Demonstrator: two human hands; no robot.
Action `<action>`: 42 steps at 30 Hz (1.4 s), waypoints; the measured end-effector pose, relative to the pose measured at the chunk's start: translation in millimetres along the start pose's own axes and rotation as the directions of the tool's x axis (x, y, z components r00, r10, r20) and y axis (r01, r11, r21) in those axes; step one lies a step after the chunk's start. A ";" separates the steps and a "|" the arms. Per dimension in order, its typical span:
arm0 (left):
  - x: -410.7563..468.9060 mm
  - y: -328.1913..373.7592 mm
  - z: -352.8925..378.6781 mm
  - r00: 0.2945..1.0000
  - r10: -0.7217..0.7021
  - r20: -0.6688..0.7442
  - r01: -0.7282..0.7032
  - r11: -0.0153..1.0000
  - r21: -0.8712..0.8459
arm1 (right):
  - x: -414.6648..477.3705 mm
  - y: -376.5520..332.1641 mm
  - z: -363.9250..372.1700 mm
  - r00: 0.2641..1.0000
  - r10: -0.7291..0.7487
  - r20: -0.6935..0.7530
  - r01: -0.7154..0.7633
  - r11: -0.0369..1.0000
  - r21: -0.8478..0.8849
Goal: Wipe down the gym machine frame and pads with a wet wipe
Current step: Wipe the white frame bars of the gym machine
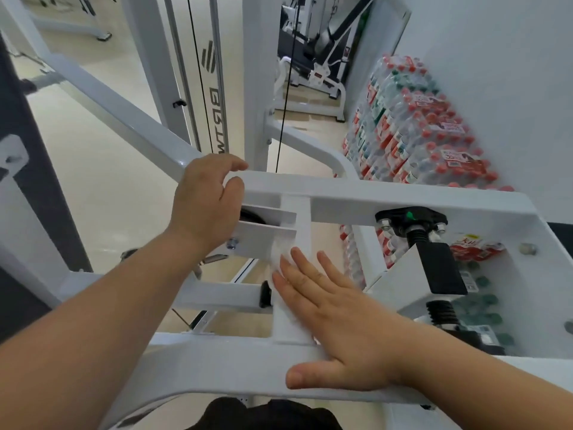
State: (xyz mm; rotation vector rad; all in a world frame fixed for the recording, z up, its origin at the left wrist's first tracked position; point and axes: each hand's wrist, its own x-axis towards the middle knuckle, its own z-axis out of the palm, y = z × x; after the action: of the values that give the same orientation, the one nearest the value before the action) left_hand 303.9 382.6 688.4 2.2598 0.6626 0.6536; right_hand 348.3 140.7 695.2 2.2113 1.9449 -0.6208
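Note:
The white gym machine frame (pixel 387 193) fills the middle of the head view. My right hand (pixel 331 315) lies flat with straight fingers on a short upright bar of the frame, pressing a white wet wipe (pixel 279 259) against it. Only the wipe's upper edge shows past the fingertips. My left hand (pixel 207 203) grips the left end of the horizontal bar, fingers curled over the top and thumb underneath, next to a pulley bracket (pixel 263 231). A dark pad edge (pixel 18 125) runs along the far left.
Shrink-wrapped packs of water bottles (pixel 415 125) are stacked against the white wall on the right. A black cable (pixel 286 88) hangs down by the weight-stack column (pixel 210 72). Black adjusters (pixel 418 225) sit on the frame at right. Other machines stand on the pale floor behind.

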 end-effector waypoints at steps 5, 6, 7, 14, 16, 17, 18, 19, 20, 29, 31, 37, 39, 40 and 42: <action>-24.6 -20.5 -10.6 0.995 -0.091 0.032 0.090 0.996 0.023 | 11.9 24.4 -1.2 0.996 0.008 -0.091 -0.012 0.999 -0.042; -29.7 -23.0 -13.4 0.992 -0.124 0.026 0.124 0.992 0.005 | 11.6 24.2 -1.7 0.996 0.002 -0.094 -0.006 0.999 -0.042; -35.0 -24.8 -15.6 0.986 -0.163 0.020 0.164 0.986 -0.023 | 9.2 21.4 -1.6 0.997 -0.018 -0.079 0.014 0.999 -0.043; -64.7 -40.2 -17.3 0.959 -0.274 0.072 0.282 0.948 -0.149 | 1.3 9.0 -4.2 0.988 -0.152 0.030 0.155 0.977 -0.147; -63.9 -41.1 -17.7 0.959 -0.273 0.072 0.281 0.947 -0.153 | 9.6 16.8 -9.9 0.999 -0.052 0.013 0.053 0.987 -0.153; -63.2 -41.3 -17.3 0.960 -0.269 0.076 0.278 0.946 -0.165 | 12.0 18.2 -11.7 1.000 -0.014 0.009 0.015 0.990 -0.143; -62.7 -41.1 -16.9 0.961 -0.260 0.090 0.273 0.945 -0.183 | 12.6 17.2 -11.9 1.000 0.014 0.012 -0.013 0.992 -0.125; -61.8 -42.2 -16.5 0.961 -0.255 0.108 0.272 0.941 -0.203 | 11.0 13.9 -11.0 0.999 0.032 0.020 -0.029 0.995 -0.100; -60.9 -43.4 -16.2 0.960 -0.251 0.124 0.274 0.935 -0.226 | 7.3 8.4 -9.7 0.999 0.038 0.034 -0.036 0.996 -0.076; -37.8 -62.5 -34.4 0.923 -0.257 0.287 0.325 0.919 -0.223 | 3.7 -12.9 -4.1 0.976 0.211 0.047 -0.213 0.976 0.050; -39.6 -65.1 -32.9 0.924 -0.246 0.294 0.324 0.911 -0.257 | 11.3 -15.2 -1.4 0.955 0.296 -0.004 -0.294 0.950 0.103; -49.9 -71.8 -22.3 0.949 -0.206 0.240 0.274 0.914 -0.299 | -2.6 -72.1 9.1 0.903 0.423 0.072 -0.428 0.899 0.093; -52.8 -72.3 -20.4 0.961 -0.161 0.226 0.227 0.925 -0.304 | -4.7 -78.2 10.8 0.885 0.458 0.086 -0.463 0.884 0.065; -53.4 -73.8 -18.5 0.965 -0.137 0.224 0.202 0.932 -0.301 | -2.0 -76.2 10.9 0.869 0.488 0.078 -0.493 0.867 0.072; -53.6 -77.6 -14.2 0.971 -0.110 0.211 0.170 0.942 -0.290 | 10.7 -65.1 10.1 0.824 0.565 0.032 -0.564 0.817 0.120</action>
State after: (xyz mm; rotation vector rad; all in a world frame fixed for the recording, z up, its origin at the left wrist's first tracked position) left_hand 234.3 405.7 627.4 1.9369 0.5777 0.4281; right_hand 283.7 157.2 693.0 2.6805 1.1531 -0.6436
